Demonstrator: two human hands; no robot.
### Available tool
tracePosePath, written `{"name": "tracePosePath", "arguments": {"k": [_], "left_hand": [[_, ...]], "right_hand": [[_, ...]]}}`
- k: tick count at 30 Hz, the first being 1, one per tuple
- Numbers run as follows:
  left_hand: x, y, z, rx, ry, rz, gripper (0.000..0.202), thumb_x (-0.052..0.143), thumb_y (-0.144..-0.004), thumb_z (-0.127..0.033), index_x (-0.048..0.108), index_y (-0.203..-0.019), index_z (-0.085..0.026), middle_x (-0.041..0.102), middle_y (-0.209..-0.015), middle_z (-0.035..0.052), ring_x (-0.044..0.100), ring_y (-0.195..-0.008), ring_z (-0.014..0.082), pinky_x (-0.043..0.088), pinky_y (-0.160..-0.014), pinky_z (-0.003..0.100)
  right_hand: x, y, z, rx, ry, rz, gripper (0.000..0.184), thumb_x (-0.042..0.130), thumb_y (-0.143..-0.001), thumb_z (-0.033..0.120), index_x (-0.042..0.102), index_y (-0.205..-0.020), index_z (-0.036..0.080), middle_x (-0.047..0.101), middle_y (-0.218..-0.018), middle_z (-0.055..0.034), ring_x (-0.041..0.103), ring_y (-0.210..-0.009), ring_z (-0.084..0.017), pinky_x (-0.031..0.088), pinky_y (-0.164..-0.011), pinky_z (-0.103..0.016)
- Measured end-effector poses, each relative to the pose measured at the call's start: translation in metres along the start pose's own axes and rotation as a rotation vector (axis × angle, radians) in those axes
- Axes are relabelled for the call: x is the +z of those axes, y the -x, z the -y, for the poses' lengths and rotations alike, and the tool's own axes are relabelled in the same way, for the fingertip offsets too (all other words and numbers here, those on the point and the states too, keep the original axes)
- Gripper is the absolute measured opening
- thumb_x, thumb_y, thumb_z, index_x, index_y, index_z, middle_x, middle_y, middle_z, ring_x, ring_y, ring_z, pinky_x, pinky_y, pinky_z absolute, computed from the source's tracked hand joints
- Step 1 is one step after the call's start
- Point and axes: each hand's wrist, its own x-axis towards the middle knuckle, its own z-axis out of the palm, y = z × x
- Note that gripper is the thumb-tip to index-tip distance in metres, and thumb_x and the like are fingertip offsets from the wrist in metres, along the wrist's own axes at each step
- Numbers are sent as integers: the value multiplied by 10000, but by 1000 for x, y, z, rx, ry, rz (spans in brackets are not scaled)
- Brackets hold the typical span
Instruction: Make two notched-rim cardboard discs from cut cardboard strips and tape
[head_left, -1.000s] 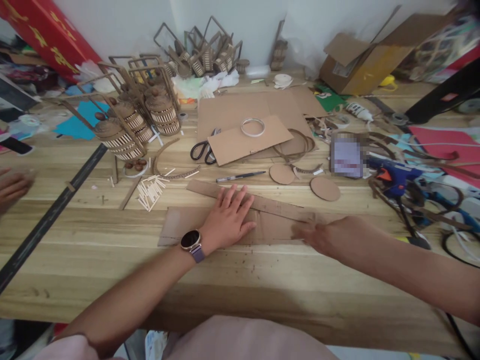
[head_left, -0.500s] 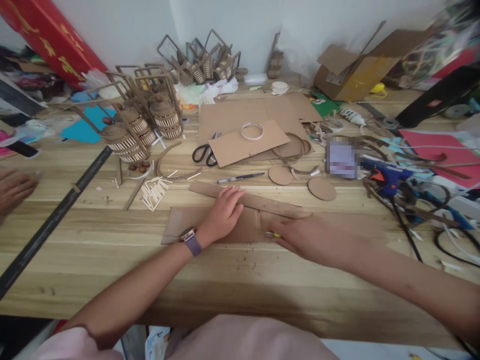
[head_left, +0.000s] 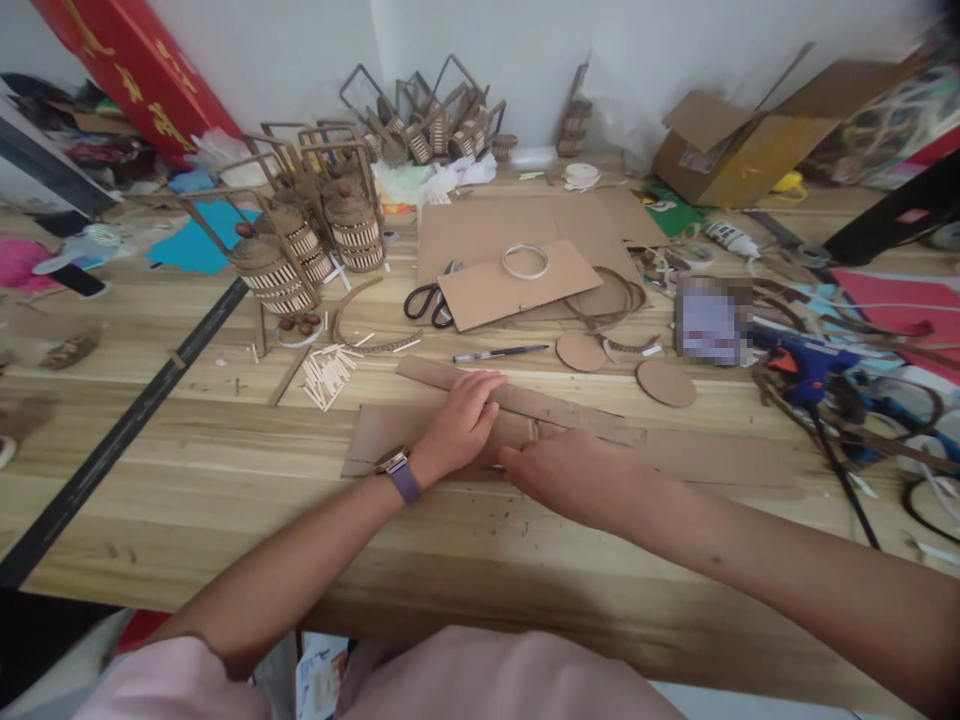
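Note:
My left hand (head_left: pixel 461 420) presses down with its fingers stretched over a narrow cardboard strip (head_left: pixel 566 402) and a longer cardboard piece (head_left: pixel 712 455) under it. Close beside it, my right hand (head_left: pixel 551 468) is closed around a craft knife (head_left: pixel 495 467); only a bit of the blade shows, low over the long piece, and the handle is hidden in the fist. Whether the blade touches the cardboard I cannot tell. Small brown crumbs lie on the table just below the hands.
Beyond the hands lie a pen (head_left: pixel 501 353), cardboard discs (head_left: pixel 666 383), scissors (head_left: pixel 429 304), a tape ring (head_left: pixel 525 261) and pale sticks (head_left: pixel 328 376). Small lidded baskets (head_left: pixel 274 275) stand at left. A blue glue gun (head_left: pixel 810 370) with its cord is at right.
My right hand has moved left with the knife, nearer my left hand, which stays on the cardboard. The view has shifted a little; another person's hand at the far left has left the frame.

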Motion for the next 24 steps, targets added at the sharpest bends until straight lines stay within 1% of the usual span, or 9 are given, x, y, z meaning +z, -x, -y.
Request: {"name": "tracePosePath", "arguments": {"k": [4,8,11,14,16,20,22,24], "left_hand": [[1,1,1,5,-10,4,362,354,-973,-184,499,-1303,-156,568,-1344,137,464,-1300,237,358,-1144,484],[3,0,2,5,-39,12,379,343,-967,-176,489,-1316,-141,560,-1348,145,458,-1302,239,354,-1149,476],[5,-1,3,8,-71,39,408,334,-952,-147,473,-1335,-126,543,-1364,157,446,-1313,245,339,-1157,486],[7,0,2,8,-103,76,439,343,-928,-104,463,-1349,-115,518,-1391,169,414,-1343,257,315,-1167,503],[8,1,0,14,-164,127,474,365,-908,-77,440,-1375,-110,473,-1434,178,362,-1387,267,296,-1175,506],[8,3,-4,46,-339,254,607,491,-858,-80,342,-1446,-75,356,-1516,215,256,-1448,306,275,-1186,495],[7,4,-5,64,-375,262,634,513,-849,-78,326,-1455,-64,339,-1523,228,244,-1451,321,276,-1187,494],[6,5,-5,86,-391,255,612,479,-862,-56,330,-1456,-62,345,-1519,231,244,-1454,322,282,-1185,493]], "right_hand": [[-13,-1,3,-5,12,45,266,559,-838,-6,660,-1020,160,751,-726,-57,727,-606,-220,424,-477,-250],[-19,-4,10,16,34,67,293,532,-835,-24,676,-1022,150,756,-742,-106,737,-634,-245,465,-479,-263],[-16,-9,15,9,38,70,296,576,-811,-3,677,-1052,133,759,-790,-140,744,-684,-271,508,-508,-290],[-10,-14,17,1,31,70,280,612,-787,14,676,-1036,124,760,-798,-135,746,-709,-274,537,-548,-308],[-7,-15,16,-1,25,74,268,615,-781,16,677,-1018,125,758,-779,-129,744,-695,-271,540,-541,-307],[-3,-14,12,1,16,70,280,612,-769,-7,677,-1001,136,760,-763,-127,740,-661,-274,524,-500,-298],[0,-12,9,-2,11,61,295,606,-762,-23,679,-993,145,761,-753,-119,738,-655,-274,519,-499,-298],[2,-9,6,-4,6,51,300,601,-754,-33,684,-981,145,764,-765,-125,738,-659,-286,517,-503,-313]]}}
